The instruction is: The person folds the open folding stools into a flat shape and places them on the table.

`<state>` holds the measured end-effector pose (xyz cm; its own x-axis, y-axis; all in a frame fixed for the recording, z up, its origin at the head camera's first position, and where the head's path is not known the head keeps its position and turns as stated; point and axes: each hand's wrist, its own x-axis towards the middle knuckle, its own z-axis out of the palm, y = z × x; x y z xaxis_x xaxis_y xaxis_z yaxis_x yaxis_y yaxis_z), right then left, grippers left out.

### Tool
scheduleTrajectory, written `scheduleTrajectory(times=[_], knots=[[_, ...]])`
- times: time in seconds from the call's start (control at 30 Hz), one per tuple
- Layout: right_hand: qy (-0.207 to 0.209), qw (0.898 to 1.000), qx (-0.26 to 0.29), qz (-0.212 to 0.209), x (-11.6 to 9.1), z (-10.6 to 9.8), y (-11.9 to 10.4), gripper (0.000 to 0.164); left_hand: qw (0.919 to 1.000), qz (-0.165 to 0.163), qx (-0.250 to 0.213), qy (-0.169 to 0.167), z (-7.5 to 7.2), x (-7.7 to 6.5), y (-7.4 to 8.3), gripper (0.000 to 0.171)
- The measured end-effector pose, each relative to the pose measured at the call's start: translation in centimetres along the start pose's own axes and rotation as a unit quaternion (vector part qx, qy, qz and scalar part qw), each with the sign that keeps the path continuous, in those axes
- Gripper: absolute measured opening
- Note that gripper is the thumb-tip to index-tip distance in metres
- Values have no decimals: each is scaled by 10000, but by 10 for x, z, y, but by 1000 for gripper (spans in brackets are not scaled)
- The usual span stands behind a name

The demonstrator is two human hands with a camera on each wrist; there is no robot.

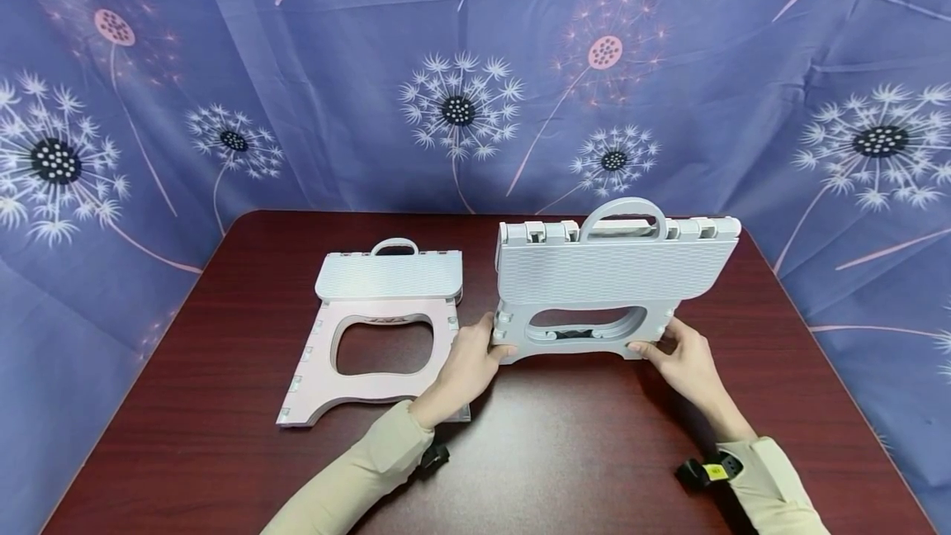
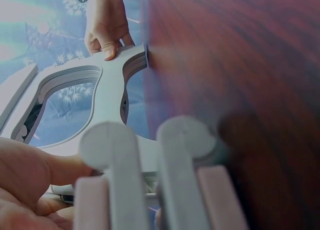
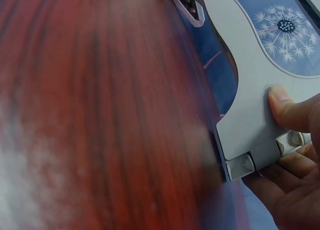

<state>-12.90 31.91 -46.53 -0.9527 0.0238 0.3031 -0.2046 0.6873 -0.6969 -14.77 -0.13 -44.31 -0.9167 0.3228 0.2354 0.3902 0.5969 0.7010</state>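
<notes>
A grey folding step stool point(image 1: 617, 271), folded flat, stands with its carry handle at the top, and both hands hold it by its lower corners. My left hand point(image 1: 464, 362) grips the lower left corner, thumb on the near face. At the lower right corner my right hand point(image 1: 687, 362) pinches the leg; in the right wrist view its thumb point(image 3: 287, 110) presses the face and the fingers curl behind the hinged edge. Left of it lies a pink and white folded step stool point(image 1: 386, 308), partly behind my left hand. Whether the grey stool's feet touch the table cannot be told.
Both stools are on a dark red wood-grain table point(image 1: 579, 461). A blue cloth point(image 1: 357, 106) with dandelion prints hangs behind and along the sides. Blurred grey and pink stool parts point(image 2: 125, 180) fill the foreground of the left wrist view.
</notes>
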Motion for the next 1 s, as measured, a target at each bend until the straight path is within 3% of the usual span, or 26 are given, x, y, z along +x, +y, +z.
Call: scheduleTrajectory(times=[1.0], knots=[[18,9998,-172,95,-1,-1,-1,27,9998,-172,-42,-109,-1,-1,3,29]])
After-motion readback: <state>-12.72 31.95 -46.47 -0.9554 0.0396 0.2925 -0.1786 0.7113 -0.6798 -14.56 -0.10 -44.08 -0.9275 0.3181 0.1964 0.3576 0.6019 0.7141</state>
